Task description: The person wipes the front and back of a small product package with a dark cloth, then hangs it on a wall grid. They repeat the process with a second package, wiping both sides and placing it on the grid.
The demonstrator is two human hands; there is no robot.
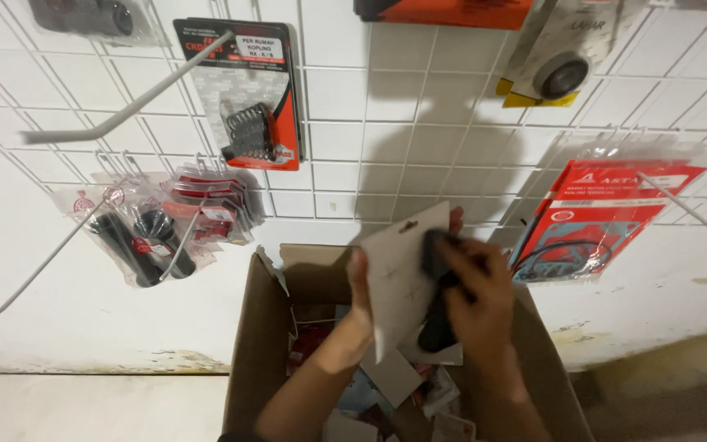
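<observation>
Both my hands are raised over an open cardboard box point(252, 344). My left hand point(360, 296) grips the left edge of a pale card-backed package point(398, 274), held with its blank back toward me. My right hand point(479, 304) is closed around a black rubber part point(437, 326) at the package's right side, and the part's lower end sticks out below my fingers. Several red and white packets point(419, 391) lie loose inside the box.
A white wire grid panel point(386, 115) covers the wall ahead. Bagged black hand grips point(137, 237), a red-and-black spring pack point(257, 115), a red gasket pack point(595, 217) and other parts hang from it. Bare metal hooks point(124, 106) jut out toward me.
</observation>
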